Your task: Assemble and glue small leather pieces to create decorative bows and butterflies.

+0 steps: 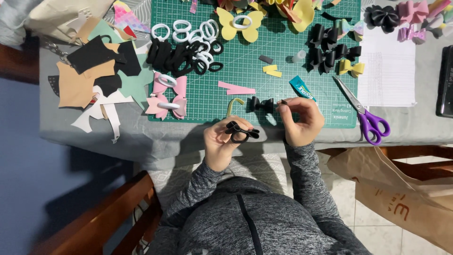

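Note:
My left hand holds a small black foam bow with a black ring under it, just off the front edge of the green cutting mat. My right hand pinches a small dark strip between thumb and fingers, over the mat's near edge. Another black bow lies on the mat between my hands, next to a curled yellow strip. A teal glue tube lies just beyond my right hand.
Purple-handled scissors lie to the right. White and black rings, pink bows, yellow bows and several black bows cover the mat. Foam scraps pile at the left. A brown paper bag stands at lower right.

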